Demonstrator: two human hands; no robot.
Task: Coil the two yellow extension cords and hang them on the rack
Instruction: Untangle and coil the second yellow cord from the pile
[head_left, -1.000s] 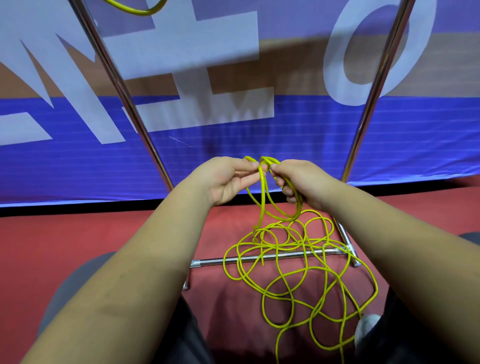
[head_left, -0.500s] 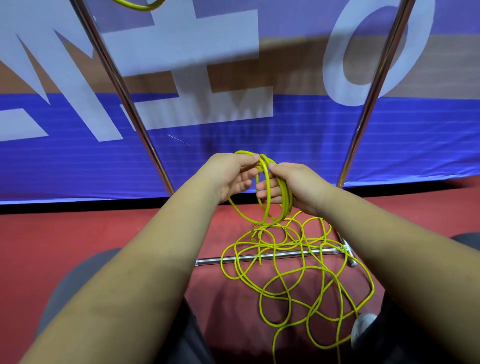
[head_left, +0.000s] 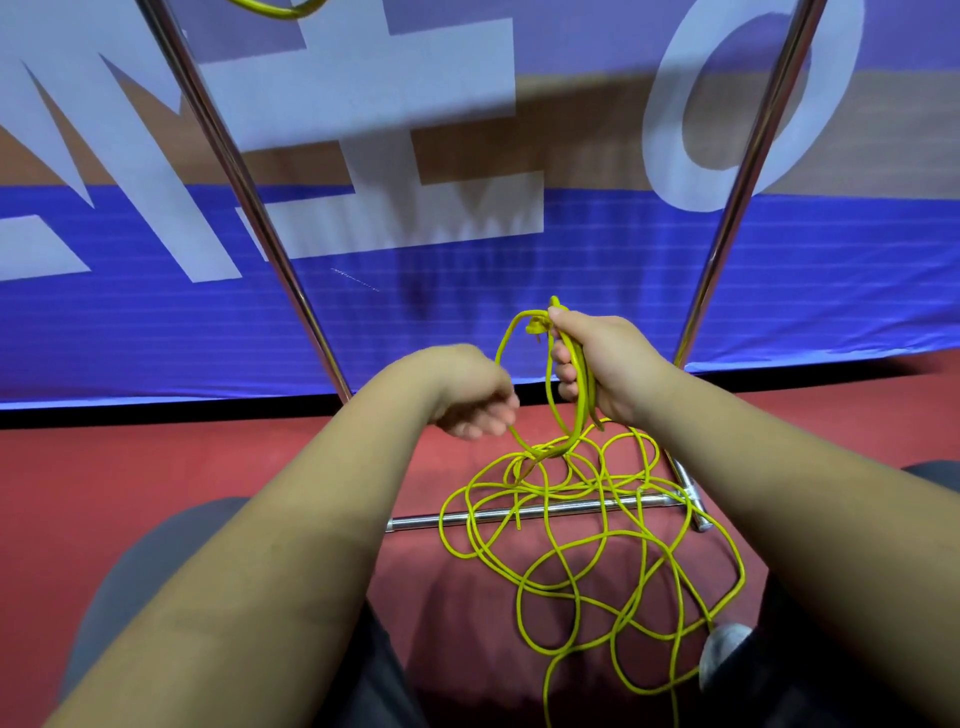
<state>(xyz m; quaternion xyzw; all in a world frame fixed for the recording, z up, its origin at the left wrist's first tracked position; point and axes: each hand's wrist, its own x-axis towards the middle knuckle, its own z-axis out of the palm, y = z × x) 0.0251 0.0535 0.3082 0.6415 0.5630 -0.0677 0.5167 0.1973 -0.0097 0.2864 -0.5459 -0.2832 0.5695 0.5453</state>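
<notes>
A yellow extension cord (head_left: 571, 566) lies in a loose tangle on the red floor, over the rack's base bar (head_left: 524, 514). My right hand (head_left: 602, 364) grips a small coil of its loops, held upright above the tangle. My left hand (head_left: 467, 400) is lower and to the left, blurred, with its fingers curled at the coil's left strand. The bottom of a second yellow cord (head_left: 280, 11) hangs at the top edge, beside the rack's left pole (head_left: 244, 192). The rack's right pole (head_left: 748, 171) rises behind my right hand.
A blue, brown and white banner (head_left: 467, 291) stands close behind the rack. My knees and a grey shoe (head_left: 722, 649) are at the bottom, beside the tangle. Red floor stretches to the left.
My left hand has let go of the coil's top and dropped down and left along a strand. My right hand has risen slightly with the coil.
</notes>
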